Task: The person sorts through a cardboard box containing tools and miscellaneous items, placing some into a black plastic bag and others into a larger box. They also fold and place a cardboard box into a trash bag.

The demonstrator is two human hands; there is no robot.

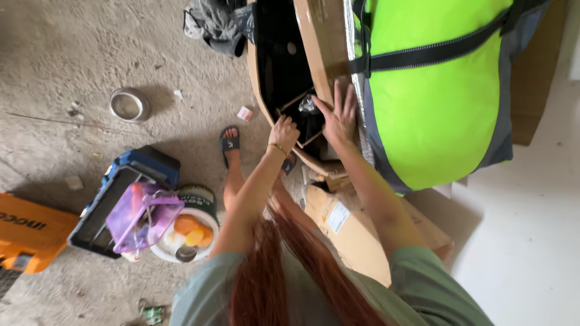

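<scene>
At far left we see an orange case (30, 232), then a blue crate (124, 199) holding a purple bag (142, 214). Our left hand (284, 134) is curled shut on the flap of a small box (302, 118) inside the big carton (320, 36). Our right hand (341, 118) lies flat, fingers spread, on the carton beside the green bag (435, 96).

The floor (72, 60) is bare grey concrete, rough, dusty and strewn with small scraps. Resting on it are a round metal tin (128, 104), a blue crate (124, 193) bearing a purple bag (142, 216), a white bucket (192, 226), an orange tool case (30, 232) and a heap of grey cloth (216, 23). A smooth white surface (531, 241) occupies the right side, and the lighting is soft, even daylight.
</scene>
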